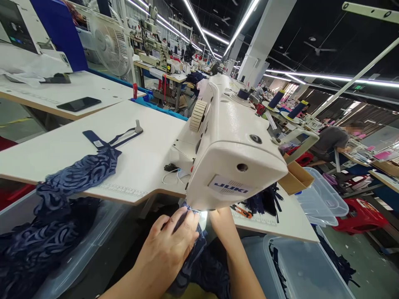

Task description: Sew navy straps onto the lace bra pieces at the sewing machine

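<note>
Below the head of a white sewing machine (pixel 230 162), my left hand (pixel 174 241) is closed on a navy patterned garment piece (pixel 195 259), fingers pressed together near the lit needle area. The needle and presser foot are hidden behind the machine head. My right hand (pixel 222 226) reaches under the machine's head on the other side; its fingers are hidden. The rest of the garment piece hangs down between my forearms. To the left, another navy patterned piece with straps (pixel 84 170) lies over the table edge, its strap end on the white tabletop (pixel 149 153).
A clear plastic bin (pixel 93 245) of navy fabric stands low at the left, another bin (pixel 305 265) at the right. Orange-handled snips (pixel 242 211) and dark strips (pixel 264 201) lie right of the machine. A phone (pixel 79 104) lies on the neighbouring table. A person (pixel 330 143) sits farther right.
</note>
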`<state>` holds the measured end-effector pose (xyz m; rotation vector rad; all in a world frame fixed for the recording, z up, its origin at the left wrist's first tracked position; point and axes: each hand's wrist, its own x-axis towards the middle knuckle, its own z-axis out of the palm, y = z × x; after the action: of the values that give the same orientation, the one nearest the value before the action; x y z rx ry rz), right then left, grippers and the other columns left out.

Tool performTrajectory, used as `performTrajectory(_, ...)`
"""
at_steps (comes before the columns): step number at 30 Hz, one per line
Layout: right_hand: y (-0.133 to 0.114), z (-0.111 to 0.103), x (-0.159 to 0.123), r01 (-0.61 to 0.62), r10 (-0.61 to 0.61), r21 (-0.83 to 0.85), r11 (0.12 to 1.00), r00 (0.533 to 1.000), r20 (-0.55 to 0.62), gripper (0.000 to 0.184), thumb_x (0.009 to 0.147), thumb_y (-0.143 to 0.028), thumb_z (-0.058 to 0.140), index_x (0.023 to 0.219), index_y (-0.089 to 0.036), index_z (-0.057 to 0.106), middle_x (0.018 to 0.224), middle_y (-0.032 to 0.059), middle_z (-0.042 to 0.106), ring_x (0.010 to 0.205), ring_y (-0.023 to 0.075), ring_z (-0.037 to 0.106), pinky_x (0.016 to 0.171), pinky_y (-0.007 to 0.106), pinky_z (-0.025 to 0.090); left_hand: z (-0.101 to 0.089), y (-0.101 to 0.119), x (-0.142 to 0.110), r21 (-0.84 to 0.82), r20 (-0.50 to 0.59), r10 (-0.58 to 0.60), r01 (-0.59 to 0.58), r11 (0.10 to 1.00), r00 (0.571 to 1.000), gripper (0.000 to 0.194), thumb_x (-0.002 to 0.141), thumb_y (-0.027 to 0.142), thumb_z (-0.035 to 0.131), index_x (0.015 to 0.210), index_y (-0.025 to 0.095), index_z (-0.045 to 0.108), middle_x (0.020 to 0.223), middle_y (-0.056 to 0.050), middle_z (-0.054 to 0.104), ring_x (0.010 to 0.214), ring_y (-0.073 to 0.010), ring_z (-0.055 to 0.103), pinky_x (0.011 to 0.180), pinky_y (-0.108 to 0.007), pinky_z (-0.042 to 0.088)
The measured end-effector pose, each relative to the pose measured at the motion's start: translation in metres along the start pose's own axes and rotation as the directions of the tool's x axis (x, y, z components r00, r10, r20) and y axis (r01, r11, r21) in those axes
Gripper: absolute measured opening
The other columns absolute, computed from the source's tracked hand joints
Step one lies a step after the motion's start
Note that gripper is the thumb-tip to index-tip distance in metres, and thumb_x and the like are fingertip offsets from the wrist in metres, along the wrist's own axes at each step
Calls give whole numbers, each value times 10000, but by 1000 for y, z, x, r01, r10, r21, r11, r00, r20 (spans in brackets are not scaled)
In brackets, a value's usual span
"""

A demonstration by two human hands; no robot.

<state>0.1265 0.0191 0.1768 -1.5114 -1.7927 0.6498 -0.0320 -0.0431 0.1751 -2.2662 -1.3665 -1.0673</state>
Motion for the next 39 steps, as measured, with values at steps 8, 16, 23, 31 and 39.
performTrajectory(8,-10,-15,-61,-162,91,236,958,954,285,326,912,-464,484,734,-193,452,648,-57,405,592,97,358,543,213,284,1,-1,-1,24,72,145,-147,989,987,289,935,164,414,1100,174,650,1151,-33,673,1040,-236,576,877,-390,378)
performTrajectory(16,-6,-10,-72,-147,38,387,910,961,275,234,948,-404,450,869,-198,529,769,-29,501,718,123,464,660,217,373,3,0,-3,44,162,166,-175,984,973,386,910,130,383,1232,213,579,1195,-42,630,1115,-228,531,952,-372,354)
performTrajectory(23,-24,-42,-84,-40,-117,388,921,921,372,164,948,-331,482,852,-220,557,766,-31,545,693,115,498,659,214,395,-35,-3,3,-504,424,87,155,850,901,246,937,314,409,832,234,617,965,-41,626,903,-164,563,813,-264,447)
performTrajectory(31,-28,-12,-67,544,-565,-310,780,824,24,177,953,-183,465,826,-208,586,760,25,634,671,166,492,594,282,371,-43,-9,2,-501,861,98,797,336,500,412,941,513,319,843,183,547,793,19,587,692,-112,490,617,-202,414)
performTrajectory(39,-22,9,-41,292,-388,-499,816,917,-98,290,942,-403,501,715,-230,557,650,21,585,611,166,496,525,289,269,-29,-24,-5,-5,139,-110,111,994,984,277,950,342,400,1076,210,609,978,-68,686,932,-220,627,869,-354,420)
